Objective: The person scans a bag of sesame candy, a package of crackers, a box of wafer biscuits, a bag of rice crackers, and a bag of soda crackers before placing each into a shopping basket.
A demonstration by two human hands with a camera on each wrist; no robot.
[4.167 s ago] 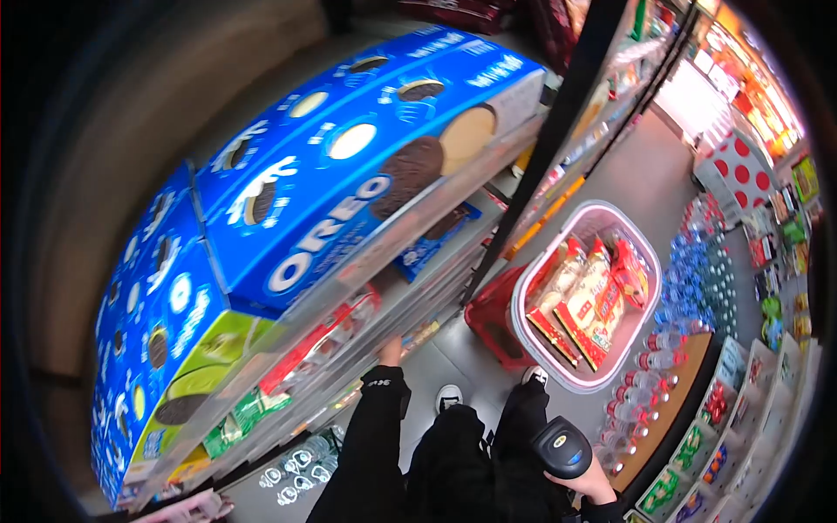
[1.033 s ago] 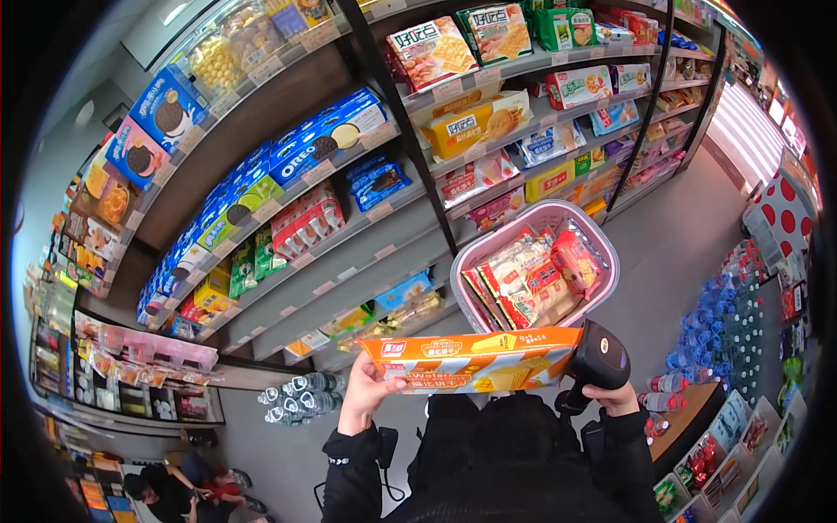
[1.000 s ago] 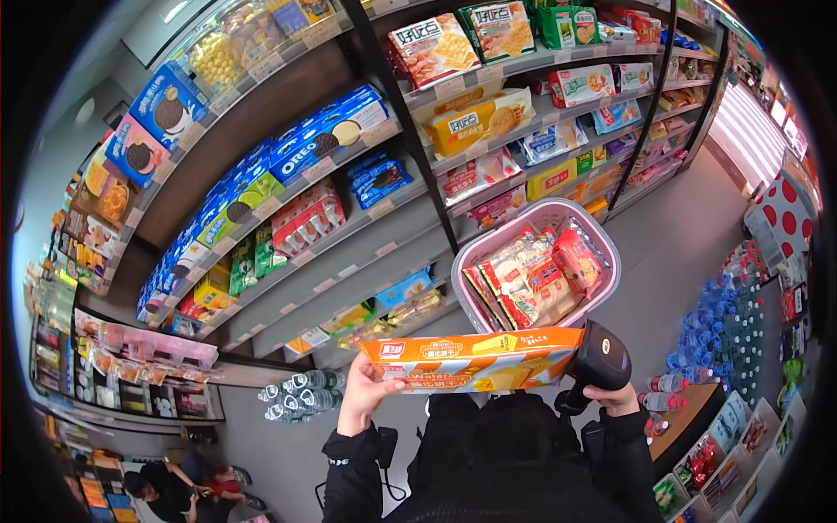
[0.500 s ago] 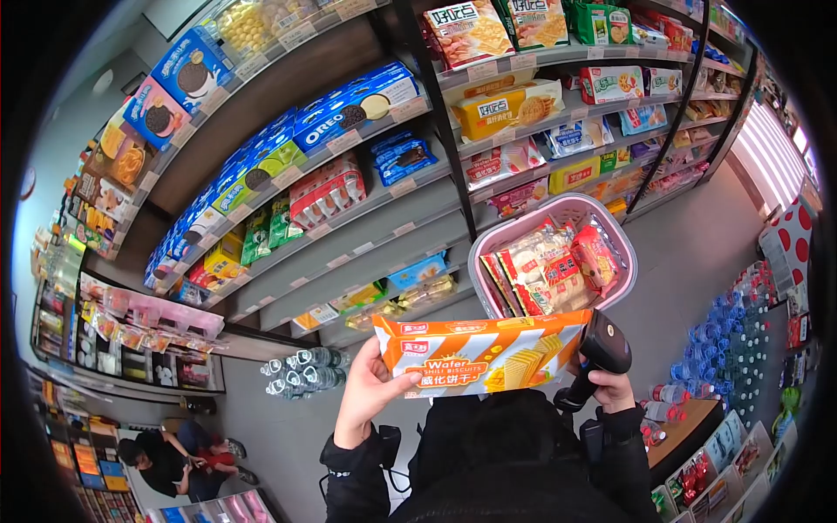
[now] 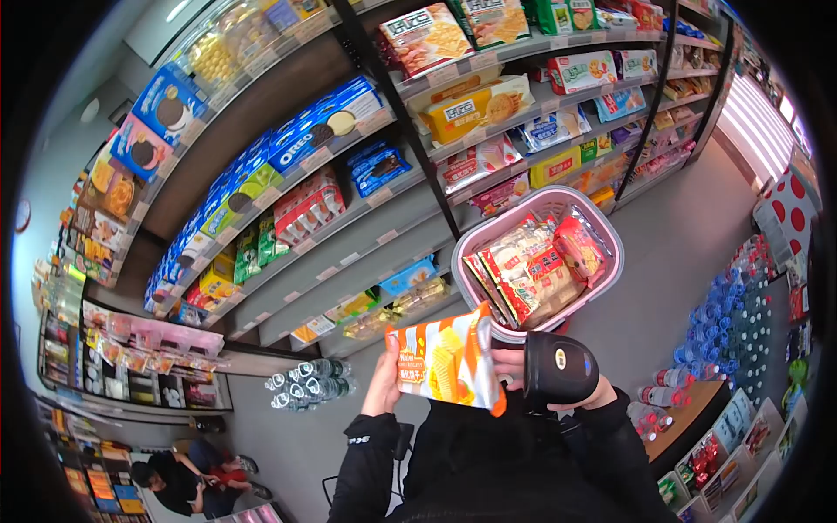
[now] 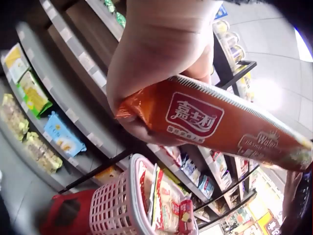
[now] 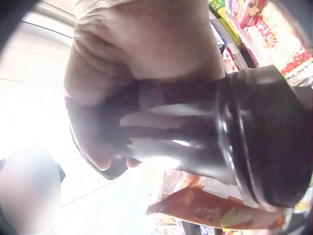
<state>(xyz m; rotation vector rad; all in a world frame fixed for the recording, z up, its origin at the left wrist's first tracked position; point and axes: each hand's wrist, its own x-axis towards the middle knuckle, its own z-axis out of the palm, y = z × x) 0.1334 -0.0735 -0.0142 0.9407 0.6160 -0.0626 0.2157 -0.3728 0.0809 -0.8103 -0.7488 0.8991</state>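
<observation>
In the head view my left hand (image 5: pixel 380 385) holds the left end of an orange-and-white packet of wafer biscuits (image 5: pixel 443 359), which is tilted with its printed front showing. The left wrist view shows the hand (image 6: pixel 161 58) wrapped over the packet's end and its orange side (image 6: pixel 230 125). My right hand (image 5: pixel 600 397) grips a black handheld barcode scanner (image 5: pixel 560 373), with some of its fingers showing beside the packet's right end. Up close in the right wrist view, the scanner's glossy handle (image 7: pixel 181 134) lies in the hand (image 7: pixel 146 49), and the packet (image 7: pixel 210 208) appears beyond it.
A pink basket (image 5: pixel 460 261) of snack bags stands ahead on a red support (image 6: pixel 68 213). Shelves of biscuits (image 5: pixel 327 135) rise in front and to the left. Bottled water (image 5: pixel 309 383) stands on the floor at left, more bottles (image 5: pixel 702 336) at right. A person (image 5: pixel 174 479) sits at lower left.
From reaching toward a low shelf, the left hand has come up with the wafer packet. The packet has since turned from lengthwise to angled, and the scanner has shifted left, beside its end.
</observation>
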